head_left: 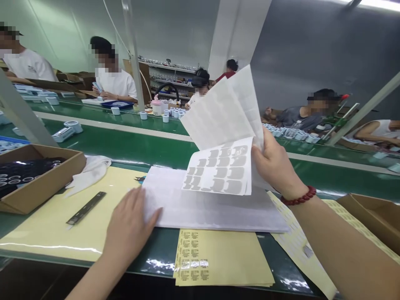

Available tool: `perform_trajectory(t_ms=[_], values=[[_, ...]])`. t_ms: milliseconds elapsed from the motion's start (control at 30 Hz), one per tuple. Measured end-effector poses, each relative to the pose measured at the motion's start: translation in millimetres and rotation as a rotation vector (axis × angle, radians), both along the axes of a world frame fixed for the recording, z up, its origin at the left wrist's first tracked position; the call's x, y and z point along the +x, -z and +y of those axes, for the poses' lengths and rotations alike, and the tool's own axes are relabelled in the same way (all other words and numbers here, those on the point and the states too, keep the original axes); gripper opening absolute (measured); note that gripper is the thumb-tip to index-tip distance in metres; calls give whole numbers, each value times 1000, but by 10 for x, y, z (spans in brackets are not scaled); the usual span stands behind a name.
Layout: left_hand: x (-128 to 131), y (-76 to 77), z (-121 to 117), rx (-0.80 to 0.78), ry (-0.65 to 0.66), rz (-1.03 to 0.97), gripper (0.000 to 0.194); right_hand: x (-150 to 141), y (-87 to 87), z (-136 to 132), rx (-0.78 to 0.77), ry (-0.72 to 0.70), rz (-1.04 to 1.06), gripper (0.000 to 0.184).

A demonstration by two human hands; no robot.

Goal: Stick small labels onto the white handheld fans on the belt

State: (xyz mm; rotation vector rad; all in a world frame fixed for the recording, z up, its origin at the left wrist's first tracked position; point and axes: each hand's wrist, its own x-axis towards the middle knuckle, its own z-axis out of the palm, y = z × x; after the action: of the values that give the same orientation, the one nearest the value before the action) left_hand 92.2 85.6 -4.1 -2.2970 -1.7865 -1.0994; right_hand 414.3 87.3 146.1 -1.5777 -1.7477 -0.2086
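Note:
My right hand, with a red bead bracelet at the wrist, grips several white sticker sheets in the air. The lowest one, a curled sheet of grey stickers, shows rows of rounded grey shapes with some gaps. Beneath them a stack of white sheets lies flat on the green table. My left hand rests on the left end of this stack, thumb spread from the fingers. Yellow label sheets with small black print lie at the table's front edge, partly under the stack.
To the left are a cardboard box of dark round parts, a white glove and a black ruler-like strip on yellow paper. Another cardboard box stands right. Co-workers sit across the green conveyor, among pale blue parts.

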Motion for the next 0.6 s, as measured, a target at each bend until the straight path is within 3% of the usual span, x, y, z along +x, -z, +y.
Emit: perform_trajectory(t_ms=[67,133,367,500,600], values=[[-144,-66,116,-244,-104,-148,73,18,4,9,11,8,30,54],[-268,-135,222,-423,-109,-260,69,37,9,27,20,24,61,54],[-363,-211,594,-602,-112,-405,50,92,11,101,7,101,148,51],[-373,-234,775,-789,-49,-498,54,118,12,142,13,113,211,50],[-400,-276,845,-844,5,-526,57,139,18,176,26,126,225,52]])
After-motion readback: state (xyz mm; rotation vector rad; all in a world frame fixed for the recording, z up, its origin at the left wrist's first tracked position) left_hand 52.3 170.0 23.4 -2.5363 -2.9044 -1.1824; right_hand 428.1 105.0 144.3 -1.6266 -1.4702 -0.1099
